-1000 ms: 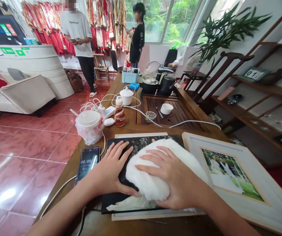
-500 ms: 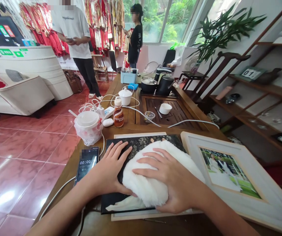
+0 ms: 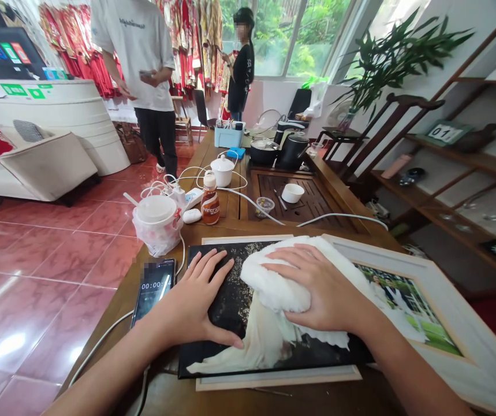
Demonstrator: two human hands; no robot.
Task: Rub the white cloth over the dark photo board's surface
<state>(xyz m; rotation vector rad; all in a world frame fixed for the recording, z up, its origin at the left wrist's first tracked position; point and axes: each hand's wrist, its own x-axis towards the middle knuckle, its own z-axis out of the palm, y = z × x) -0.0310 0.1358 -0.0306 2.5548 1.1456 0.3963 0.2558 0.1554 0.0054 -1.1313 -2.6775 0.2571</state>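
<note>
A dark photo panel (image 3: 226, 309), printed with a pale gown, lies flat before me on top of a light-edged frame (image 3: 273, 378). My left hand (image 3: 204, 294) rests on the panel's left part with its fingers spread and nothing in it. Under my right hand (image 3: 317, 283) is a fluffy white cloth (image 3: 269, 277), bunched and gripped against the panel's right part. The cloth's far end reaches over the edge of a white framed wedding photo (image 3: 407, 312) at the right. Part of the panel is hidden by the cloth and my right forearm.
Left of the panel lie a phone (image 3: 155, 292) with a running timer and a bagged white tub (image 3: 156, 225). Behind stand a brown bottle (image 3: 210, 199), a lidded white pot (image 3: 222, 171) and a tea tray (image 3: 269, 185). Cables cross the table. Two people stand beyond.
My right hand has slid the white cloth to the right and away from me, uncovering the printed gown. My left hand has stayed put. The person in white has come nearer.
</note>
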